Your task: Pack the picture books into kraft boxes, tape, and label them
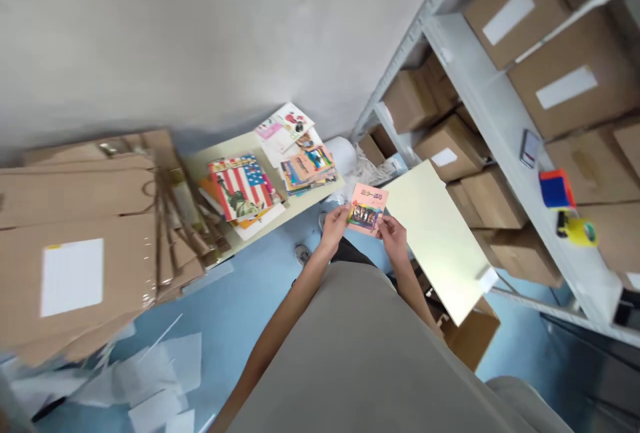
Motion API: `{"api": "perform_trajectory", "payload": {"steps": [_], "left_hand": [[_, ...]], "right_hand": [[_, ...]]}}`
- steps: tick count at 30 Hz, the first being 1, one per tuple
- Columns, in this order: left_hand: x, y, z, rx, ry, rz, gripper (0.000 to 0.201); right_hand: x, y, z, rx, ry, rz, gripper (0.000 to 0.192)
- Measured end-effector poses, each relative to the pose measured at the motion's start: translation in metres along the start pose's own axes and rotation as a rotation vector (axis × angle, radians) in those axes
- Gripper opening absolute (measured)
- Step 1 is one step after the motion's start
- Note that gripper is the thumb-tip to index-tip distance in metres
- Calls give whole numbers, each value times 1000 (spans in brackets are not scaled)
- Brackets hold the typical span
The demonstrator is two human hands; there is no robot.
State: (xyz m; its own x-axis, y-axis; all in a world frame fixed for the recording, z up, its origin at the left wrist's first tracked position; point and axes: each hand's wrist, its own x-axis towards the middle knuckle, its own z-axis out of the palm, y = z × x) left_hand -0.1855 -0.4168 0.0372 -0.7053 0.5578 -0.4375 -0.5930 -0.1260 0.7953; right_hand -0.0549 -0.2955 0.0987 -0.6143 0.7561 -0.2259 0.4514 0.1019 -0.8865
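Head view: we are holding a pink card (367, 209) between both hands, left hand (334, 225) pinching its 9 o'clock edge, right hand (395, 235) gripping its 3 o'clock edge, fingers closed, booklet stacks (273, 166) lying toward 10 o'clock on the worktop (200, 163).

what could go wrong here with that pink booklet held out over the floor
The small pink booklet is pinched only at its side edges by the left hand and right hand, so it might slip onto the blue floor. Loose white paper sheets underfoot could cause a slip.
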Motion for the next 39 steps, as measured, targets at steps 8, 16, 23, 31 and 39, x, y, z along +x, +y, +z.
{"api": "perform_trajectory", "payload": {"steps": [8,16,23,31,39], "left_hand": [[10,-15,59,124,-221,-95,56],[35,-41,176,313,-334,-84,52],[51,-87,282,432,-378,-35,55],[36,-105,346,484,-512,63,56],[40,-95,352,741,-636,248,54]], "right_hand": [[-11,16,-65,132,242,19,64],[17,53,-153,291,430,66,58],[45,107,-229,284,583,89,62],[71,110,-263,373,444,57,63],[84,117,-285,420,544,93,54]]}}
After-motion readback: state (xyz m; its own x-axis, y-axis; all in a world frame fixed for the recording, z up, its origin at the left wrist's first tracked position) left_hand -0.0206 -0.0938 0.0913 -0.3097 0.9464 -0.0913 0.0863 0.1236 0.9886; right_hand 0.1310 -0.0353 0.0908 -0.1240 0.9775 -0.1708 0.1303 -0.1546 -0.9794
